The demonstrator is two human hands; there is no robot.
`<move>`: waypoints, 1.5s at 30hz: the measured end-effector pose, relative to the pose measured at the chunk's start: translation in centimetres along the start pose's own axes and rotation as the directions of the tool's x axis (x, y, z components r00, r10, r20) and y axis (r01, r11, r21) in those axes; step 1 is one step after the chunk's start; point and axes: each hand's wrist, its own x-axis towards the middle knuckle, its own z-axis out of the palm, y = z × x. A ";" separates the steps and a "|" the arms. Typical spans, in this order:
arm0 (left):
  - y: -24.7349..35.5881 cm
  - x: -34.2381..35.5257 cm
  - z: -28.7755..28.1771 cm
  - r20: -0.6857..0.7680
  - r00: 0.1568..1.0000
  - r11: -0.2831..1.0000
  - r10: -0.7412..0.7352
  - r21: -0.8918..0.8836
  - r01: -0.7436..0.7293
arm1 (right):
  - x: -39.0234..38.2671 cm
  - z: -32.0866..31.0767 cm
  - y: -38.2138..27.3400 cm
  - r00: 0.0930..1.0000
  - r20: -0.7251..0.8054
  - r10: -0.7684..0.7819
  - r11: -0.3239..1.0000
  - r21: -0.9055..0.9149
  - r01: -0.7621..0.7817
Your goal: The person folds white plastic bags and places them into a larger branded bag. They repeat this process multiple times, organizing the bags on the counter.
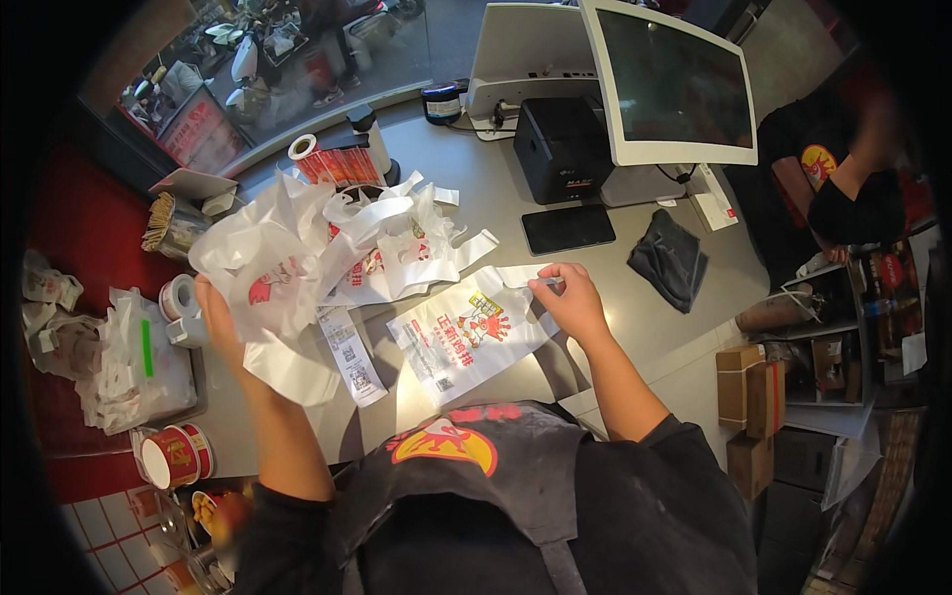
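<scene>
My right hand [573,301] pinches the upper corner, by the handle, of a flat white plastic carrier bag [466,337] with a red and yellow cartoon print. That bag lies on the grey counter in front of me. At the left, my left hand [220,315] grips the side of a puffed-out white plastic bag [273,268]; most of its fingers are hidden by the plastic. More crumpled white plastic bags [397,243] are heaped just beyond. A long printed paper receipt [352,357] lies between the puffed bag and the flat one.
Across the counter [476,218] stand a monitor [679,84], a black box-shaped device [562,149], a dark tablet [568,229] and a folded dark cloth [669,260]. Skewers in a container [174,228], paper rolls and paper buckets [177,456] line the left. Another person [833,178] is at the right.
</scene>
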 end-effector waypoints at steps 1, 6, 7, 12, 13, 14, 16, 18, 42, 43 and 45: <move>-0.1 1.1 -0.4 -0.064 0.990 0.981 0.125 0.158 -0.114 | 0.0 0.3 0.6 0.998 0.060 0.023 0.994 -0.111 -0.016; -5.0 7.5 -0.4 0.022 0.939 0.780 0.343 0.550 -0.298 | -0.2 3.7 -0.7 0.990 0.122 -0.073 0.925 -0.362 0.113; -6.2 8.6 -0.3 0.096 0.966 0.717 0.241 0.653 -0.244 | 0.0 4.1 -0.5 0.986 0.110 -0.126 0.921 -0.356 0.157; -6.4 4.3 3.8 0.113 0.942 0.704 0.317 0.638 -0.313 | 0.9 3.8 -0.3 0.981 0.191 0.031 0.971 -0.237 0.015; -6.3 2.4 4.5 0.134 0.937 0.744 0.323 0.576 -0.339 | 1.1 3.6 0.0 0.961 0.257 0.097 0.984 -0.170 -0.054; -6.6 0.4 5.1 0.204 0.952 0.800 0.226 0.518 -0.301 | 1.1 3.5 0.2 0.932 0.329 0.154 0.986 -0.107 -0.125; -7.5 -3.2 6.2 0.343 0.937 0.864 -0.067 0.489 -0.117 | 0.9 3.0 0.3 0.880 0.437 0.187 0.971 0.053 -0.232; -9.0 -6.1 6.4 0.435 0.813 0.825 -0.387 0.557 0.095 | 0.5 2.8 -0.1 0.827 0.530 0.188 0.918 0.204 -0.340; -2.6 -6.4 -0.1 0.300 0.824 0.833 -0.480 -0.137 0.536 | -2.6 5.5 -12.7 0.662 0.689 -0.295 0.289 0.725 -0.626; -2.3 -6.4 -0.4 0.321 0.873 0.918 -0.366 -0.027 0.395 | -2.5 6.1 -14.2 0.697 0.654 -0.294 0.284 0.756 -0.590; -1.6 -6.0 -0.5 0.409 0.903 0.983 -0.128 0.173 0.061 | -0.8 7.6 -15.7 0.588 0.710 -0.387 0.117 0.671 -0.732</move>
